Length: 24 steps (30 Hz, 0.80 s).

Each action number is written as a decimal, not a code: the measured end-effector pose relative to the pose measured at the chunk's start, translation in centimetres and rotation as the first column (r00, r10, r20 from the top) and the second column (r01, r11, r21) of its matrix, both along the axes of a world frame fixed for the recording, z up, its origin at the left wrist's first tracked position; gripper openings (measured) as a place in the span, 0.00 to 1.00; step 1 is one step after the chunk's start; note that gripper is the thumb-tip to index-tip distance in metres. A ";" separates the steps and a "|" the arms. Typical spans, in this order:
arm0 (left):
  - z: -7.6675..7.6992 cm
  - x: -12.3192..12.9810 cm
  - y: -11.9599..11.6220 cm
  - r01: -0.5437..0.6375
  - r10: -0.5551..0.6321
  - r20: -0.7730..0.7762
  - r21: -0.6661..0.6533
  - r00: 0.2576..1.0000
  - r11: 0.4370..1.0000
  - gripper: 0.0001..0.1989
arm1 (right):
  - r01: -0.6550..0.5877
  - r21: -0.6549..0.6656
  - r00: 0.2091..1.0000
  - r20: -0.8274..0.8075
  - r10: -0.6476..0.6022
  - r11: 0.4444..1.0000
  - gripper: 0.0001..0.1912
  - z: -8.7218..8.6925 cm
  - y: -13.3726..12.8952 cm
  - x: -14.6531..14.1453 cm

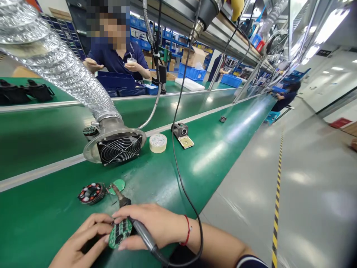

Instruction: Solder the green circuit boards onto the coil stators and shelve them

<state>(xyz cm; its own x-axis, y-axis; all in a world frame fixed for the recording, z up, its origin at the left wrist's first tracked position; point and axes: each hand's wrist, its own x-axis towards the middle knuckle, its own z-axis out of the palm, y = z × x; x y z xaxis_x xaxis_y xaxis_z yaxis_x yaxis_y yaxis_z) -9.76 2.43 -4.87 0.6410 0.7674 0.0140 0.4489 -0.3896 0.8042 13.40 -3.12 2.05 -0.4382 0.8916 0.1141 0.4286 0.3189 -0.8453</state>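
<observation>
A round green circuit board point(120, 233) with black parts is held by its edges between both hands near the bottom of the view. My left hand point(85, 240) pinches its left side with thumb and fingers. My right hand point(152, 227), with a red string bracelet at the wrist, grips its right side. A soldering iron point(143, 234) lies under the fingers of that same hand, its tip pointing up and left. Just beyond are a wound motor coil point(91, 193) and a second round green board point(117, 186), joined by wires.
A fan point(121, 149) on a silver duct point(69, 70) hangs over the green bench point(156, 186). Behind it sit a tape roll point(158, 143) and an iron stand point(182, 134). The iron's black cable loops at right. A person point(117, 63) works across the bench.
</observation>
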 end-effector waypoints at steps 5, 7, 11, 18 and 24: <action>1.0 1.3 -0.5 -0.093 0.102 0.041 -0.191 0.994 0.977 0.16 | -0.102 0.155 0.937 0.348 0.042 0.983 0.28 1.1 0.0 0.0; 1.2 1.5 -1.2 -0.115 0.129 0.043 -0.234 0.991 0.965 0.21 | -0.121 0.205 0.911 0.411 0.026 0.971 0.24 1.2 -0.1 0.1; 2.6 2.1 -2.9 -0.035 0.031 -0.022 -0.210 0.999 0.977 0.26 | -0.072 0.164 0.901 0.435 -0.007 0.984 0.23 1.1 -0.9 0.4; 3.5 3.4 -3.1 -0.106 0.116 0.043 -0.190 0.992 0.976 0.25 | -0.081 0.191 0.924 0.383 0.002 0.978 0.23 -0.6 -0.9 1.1; 3.5 3.6 -3.4 -0.066 0.089 0.113 -0.198 0.990 0.978 0.25 | -0.128 0.236 0.945 0.323 0.046 0.963 0.24 -1.2 0.1 0.7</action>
<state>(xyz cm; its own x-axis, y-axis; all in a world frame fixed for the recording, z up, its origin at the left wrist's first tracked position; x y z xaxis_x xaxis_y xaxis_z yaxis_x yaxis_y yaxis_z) -6.20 -0.99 -1.35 0.5821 0.8104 -0.0657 0.3667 -0.1895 0.9108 14.06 -2.98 0.90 -0.5623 0.8086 0.1733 0.6184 0.5503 -0.5611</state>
